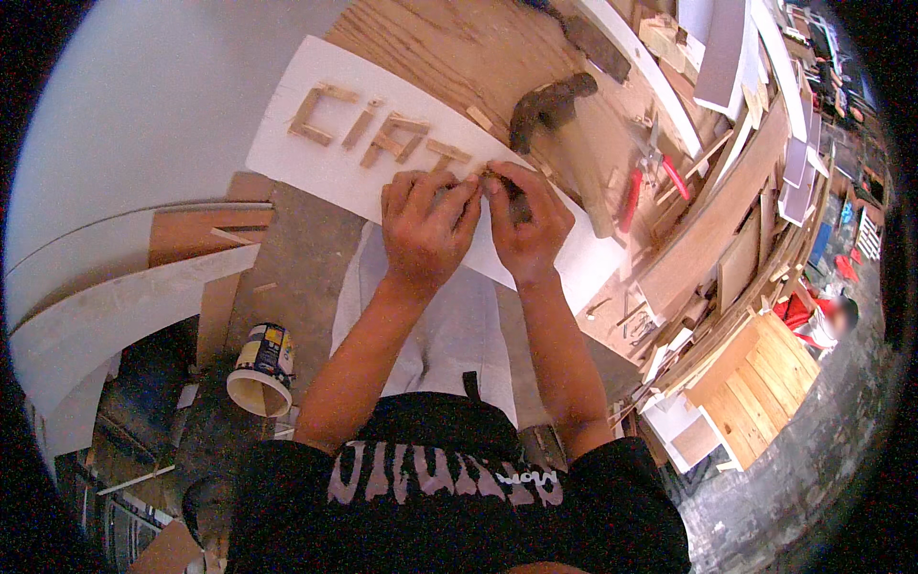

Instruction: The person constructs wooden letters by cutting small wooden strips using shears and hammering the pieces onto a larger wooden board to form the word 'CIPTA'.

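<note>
My left hand [426, 225] and my right hand [529, 215] meet over a white board [330, 72], both closed in a pinch. Between their fingertips is what looks like a small wood strip [485, 173], mostly hidden by the fingers. Left of my hands, several short wood strips [394, 137] lie on the board in letter shapes. The nearest of these shapes is partly covered by my left hand. A loose wood piece [478, 118] rests by the board's far edge.
Beyond the board, a claw hammer [571, 143] lies on a wooden tabletop [430, 43]. Red-handled pliers [654, 172] are right of it. Planks and scraps [717, 225] pile up at right. A paint tub [263, 368] lies at lower left. Another person [818, 320] is at far right, near a wooden cabinet [755, 383].
</note>
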Demonstrator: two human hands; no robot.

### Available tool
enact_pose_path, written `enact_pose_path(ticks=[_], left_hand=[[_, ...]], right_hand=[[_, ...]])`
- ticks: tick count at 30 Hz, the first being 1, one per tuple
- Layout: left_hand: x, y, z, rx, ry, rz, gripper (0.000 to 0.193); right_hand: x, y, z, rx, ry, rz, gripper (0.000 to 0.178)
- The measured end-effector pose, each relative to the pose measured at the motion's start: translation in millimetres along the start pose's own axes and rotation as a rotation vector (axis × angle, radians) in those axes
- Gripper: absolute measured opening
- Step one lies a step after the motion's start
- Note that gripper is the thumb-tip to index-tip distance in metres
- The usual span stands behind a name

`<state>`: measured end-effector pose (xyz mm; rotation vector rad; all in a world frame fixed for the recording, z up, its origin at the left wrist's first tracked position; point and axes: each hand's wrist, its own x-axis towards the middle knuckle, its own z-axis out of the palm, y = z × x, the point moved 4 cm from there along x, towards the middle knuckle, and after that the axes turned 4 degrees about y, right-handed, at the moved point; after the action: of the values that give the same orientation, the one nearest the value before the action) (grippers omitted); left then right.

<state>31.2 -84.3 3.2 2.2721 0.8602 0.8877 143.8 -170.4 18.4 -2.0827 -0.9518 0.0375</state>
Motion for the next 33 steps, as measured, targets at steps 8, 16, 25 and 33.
enact_pose_path(ticks=[8, 16, 25, 33], left_hand=[[5, 0, 8, 0.039, 0.080, -0.077, 0.016], [3, -2, 11, 0.069, 0.075, -0.057, 0.020], [3, 2, 9, 0.055, 0.093, -0.043, 0.022], [4, 1, 11, 0.091, 0.048, -0.031, 0.020]], right_hand=[[6, 2, -1, -0.031, -0.082, -0.029, 0.022], [5, 12, -4, -0.027, -0.097, -0.010, 0.025], [3, 17, -1, 0.025, -0.163, 0.172, 0.025], [-1, 20, 1, 0.056, -0.158, 0.239, 0.019]])
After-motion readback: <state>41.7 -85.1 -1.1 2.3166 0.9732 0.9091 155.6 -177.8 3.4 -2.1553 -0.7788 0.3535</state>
